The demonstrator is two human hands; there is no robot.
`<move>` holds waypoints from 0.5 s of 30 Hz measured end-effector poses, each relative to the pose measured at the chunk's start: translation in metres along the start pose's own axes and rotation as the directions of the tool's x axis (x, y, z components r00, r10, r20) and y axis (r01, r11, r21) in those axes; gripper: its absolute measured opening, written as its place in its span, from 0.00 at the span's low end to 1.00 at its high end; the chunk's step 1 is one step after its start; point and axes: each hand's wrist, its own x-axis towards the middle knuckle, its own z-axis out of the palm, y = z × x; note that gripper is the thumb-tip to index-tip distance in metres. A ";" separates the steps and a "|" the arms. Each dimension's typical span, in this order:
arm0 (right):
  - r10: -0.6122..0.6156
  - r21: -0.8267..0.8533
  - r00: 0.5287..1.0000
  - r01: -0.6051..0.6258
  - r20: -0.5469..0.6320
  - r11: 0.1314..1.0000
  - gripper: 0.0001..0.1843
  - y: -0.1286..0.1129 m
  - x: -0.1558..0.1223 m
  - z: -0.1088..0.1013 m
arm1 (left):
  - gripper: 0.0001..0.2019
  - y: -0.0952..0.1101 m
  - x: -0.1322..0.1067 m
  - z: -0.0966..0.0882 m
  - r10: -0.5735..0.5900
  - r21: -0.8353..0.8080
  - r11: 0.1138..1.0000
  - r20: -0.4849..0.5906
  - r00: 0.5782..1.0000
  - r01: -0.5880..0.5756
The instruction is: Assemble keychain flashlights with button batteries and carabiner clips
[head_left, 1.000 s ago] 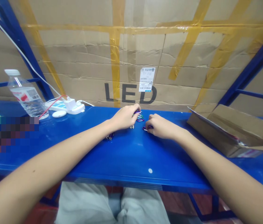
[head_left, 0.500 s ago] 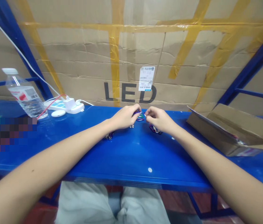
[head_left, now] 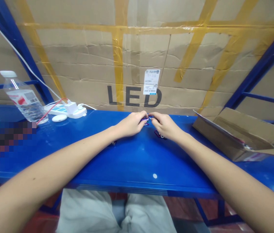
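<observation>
My left hand [head_left: 132, 125] is closed, thumb and fingers pinching a purple carabiner [head_left: 145, 120] near the back of the table. My right hand [head_left: 165, 126] almost meets it, its fingertips closed on a small silvery metal piece [head_left: 150, 118], too small to make out exactly. Just below the fingers lies another purple carabiner [head_left: 146, 124]. A few dark red and silver carabiners [head_left: 160, 134] rest beside my right hand, partly covered by it. Under my left wrist, some small dark metal pieces [head_left: 114, 142] show, mostly hidden.
On the right of the blue table [head_left: 127, 161] stands an open cardboard box [head_left: 224, 142]. At the left are a water bottle [head_left: 24, 100], a white power strip [head_left: 78, 113] and a round white object [head_left: 59, 118]. A large cardboard carton [head_left: 85, 71] walls off the back.
My hands have come closer together, their fingertips now nearly touching. The green and purple carabiners between them are more covered, and my left hand hides the small silver pieces below it.
</observation>
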 end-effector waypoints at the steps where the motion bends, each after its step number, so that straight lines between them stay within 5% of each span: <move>1: -0.022 0.006 1.000 0.022 0.016 1.000 0.19 0.000 -0.001 0.001 | 0.07 0.000 0.000 0.001 0.000 0.001 1.000 0.002 1.000 0.000; 4: 0.000 0.095 0.999 -0.005 0.052 0.995 0.18 0.000 -0.001 0.004 | 0.08 -0.001 0.000 0.001 0.011 0.016 1.000 0.002 1.000 -0.011; 9: 0.270 0.442 0.948 -0.319 0.170 0.838 0.17 0.004 0.001 0.008 | 0.09 -0.001 0.000 0.001 0.011 0.054 0.998 0.009 1.000 -0.011; 15: 0.257 0.537 0.949 -0.316 0.184 0.782 0.11 0.009 0.001 0.014 | 0.09 0.000 0.000 0.000 0.012 0.055 0.998 0.010 1.000 -0.013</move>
